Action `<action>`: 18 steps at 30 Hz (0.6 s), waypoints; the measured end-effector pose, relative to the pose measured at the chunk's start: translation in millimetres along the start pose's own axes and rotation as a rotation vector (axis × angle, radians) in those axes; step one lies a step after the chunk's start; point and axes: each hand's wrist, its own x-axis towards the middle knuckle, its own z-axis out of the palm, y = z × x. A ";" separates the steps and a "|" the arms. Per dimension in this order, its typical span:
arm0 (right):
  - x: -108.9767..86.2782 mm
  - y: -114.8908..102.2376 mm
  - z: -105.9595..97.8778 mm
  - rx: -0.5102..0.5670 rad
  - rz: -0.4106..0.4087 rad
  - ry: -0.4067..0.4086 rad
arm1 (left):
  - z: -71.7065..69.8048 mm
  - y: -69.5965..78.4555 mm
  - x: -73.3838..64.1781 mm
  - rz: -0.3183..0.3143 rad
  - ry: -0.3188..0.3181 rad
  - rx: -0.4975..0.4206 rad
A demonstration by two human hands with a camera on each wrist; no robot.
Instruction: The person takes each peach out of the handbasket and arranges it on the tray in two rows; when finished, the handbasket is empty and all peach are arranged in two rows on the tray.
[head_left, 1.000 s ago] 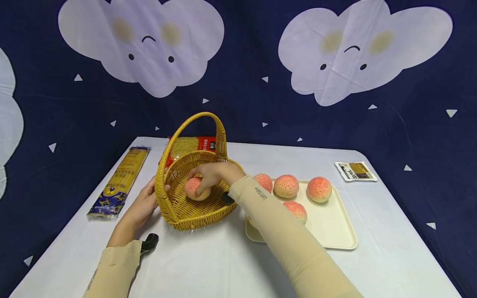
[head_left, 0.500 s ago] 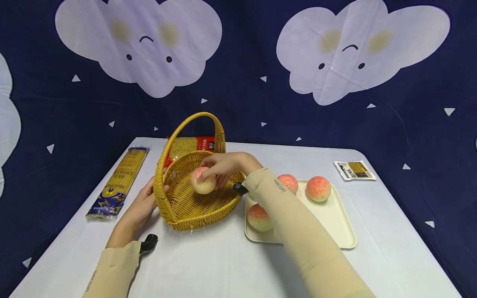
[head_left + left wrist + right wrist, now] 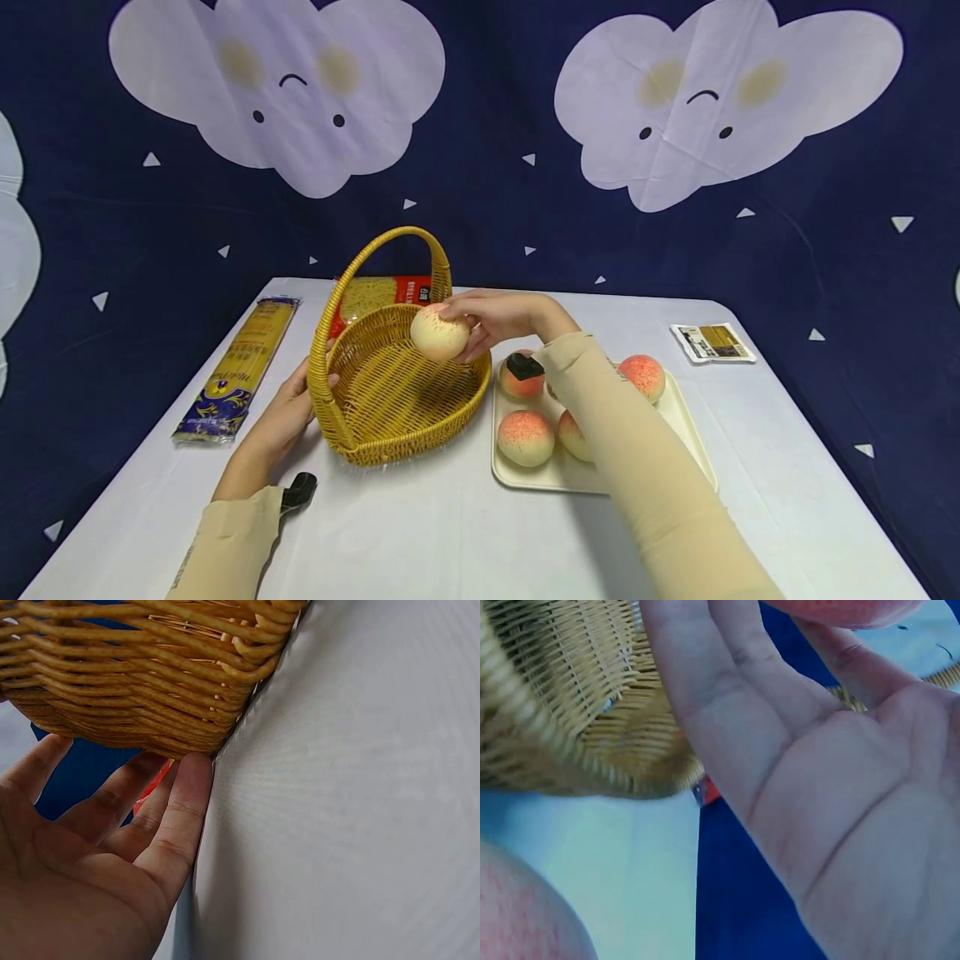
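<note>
A pale, pink-topped peach (image 3: 439, 333) is held between thumb and fingers of my right hand (image 3: 498, 317), above the right rim of the basket. In the right wrist view the peach (image 3: 847, 609) shows only as a pink strip at the top. The yellow wicker basket (image 3: 397, 450), with its tall arched handle, stands left of the middle. My left hand (image 3: 288, 408) holds the basket's left side, thumb at the rim beside the handle's foot. In the left wrist view, the left hand's fingers (image 3: 180, 817) lie fairly straight against the outer wicker wall (image 3: 142, 690).
Right of the basket, a cream tray (image 3: 517, 482) bears several peaches, such as one at its front left (image 3: 525, 437), partly covered by my right forearm. A long noodle packet (image 3: 238, 367) lies left, a red-edged packet (image 3: 375, 293) behind the basket, a small packet (image 3: 714, 343) far right.
My right hand has lifted the peach from inside the basket, up and to the right. Its forearm has shifted right, uncovering more of the tray's left side. The left hand stays at the basket.
</note>
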 end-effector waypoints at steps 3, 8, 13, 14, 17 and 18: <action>-10.2 3.4 -7.6 0.028 -0.028 -0.003 | -0.4 -0.1 -0.3 -0.001 0.001 0.000; -29.7 10.8 -19.6 0.071 -0.091 -0.004 | -0.2 0.2 -0.4 -0.010 0.006 0.002; -51.3 21.1 -31.1 0.095 -0.141 -0.001 | -0.3 0.6 -0.5 -0.012 0.001 0.008; -55.2 23.7 -33.6 0.096 -0.146 0.001 | -0.5 0.5 -0.7 -0.008 -0.002 0.012; -66.2 31.0 -40.0 0.096 -0.159 0.020 | -1.0 0.1 -1.3 0.010 -0.010 0.008; -69.7 33.4 -41.7 0.100 -0.163 0.028 | -1.1 -0.1 -1.4 0.016 -0.011 0.003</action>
